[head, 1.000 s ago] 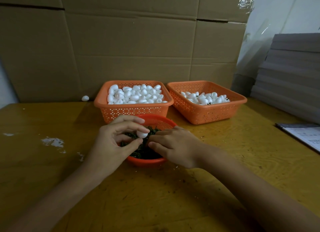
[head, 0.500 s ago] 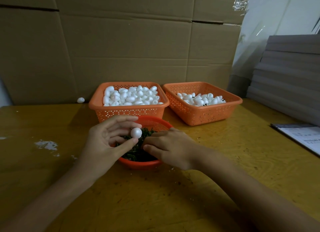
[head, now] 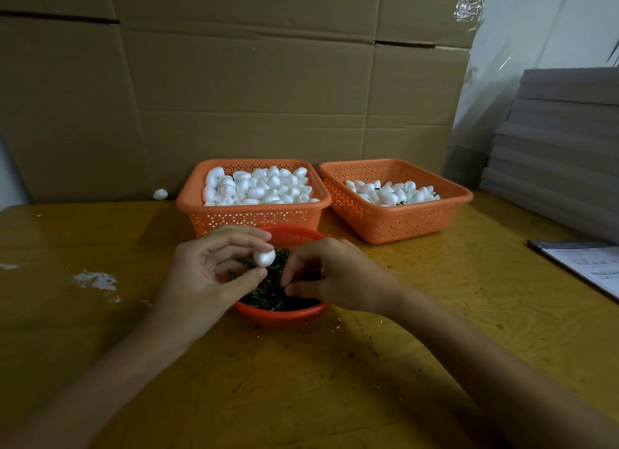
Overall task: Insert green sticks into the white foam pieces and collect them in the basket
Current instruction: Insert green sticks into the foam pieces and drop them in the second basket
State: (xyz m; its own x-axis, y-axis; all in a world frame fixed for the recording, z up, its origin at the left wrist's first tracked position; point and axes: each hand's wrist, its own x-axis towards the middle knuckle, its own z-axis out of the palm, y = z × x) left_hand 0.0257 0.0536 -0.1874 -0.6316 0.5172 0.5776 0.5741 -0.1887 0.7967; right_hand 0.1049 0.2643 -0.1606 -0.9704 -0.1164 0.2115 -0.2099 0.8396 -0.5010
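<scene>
My left hand [head: 204, 274] pinches a white foam piece [head: 264, 257] between thumb and fingers above a round red bowl [head: 284, 316] full of green sticks [head: 268, 293]. Over the bowl's right side my right hand [head: 330, 274] has its fingers curled, fingertips down among the sticks; whether it pinches one is hidden. Behind the bowl stands an orange basket [head: 254, 216] heaped with plain foam pieces. To its right a second orange basket [head: 398, 222] holds foam pieces with green sticks in them.
One loose foam piece [head: 160, 194] lies by the cardboard wall [head: 234, 97] at the back left. Grey boards [head: 562, 147] are stacked at the right, with a printed sheet [head: 589, 264] in front of them. White scuffs [head: 95, 281] mark the yellow table [head: 435, 314].
My left hand has lifted the foam piece slightly and turned it. My right hand stays over the sticks, fingers curled tighter. The camera has shifted a little.
</scene>
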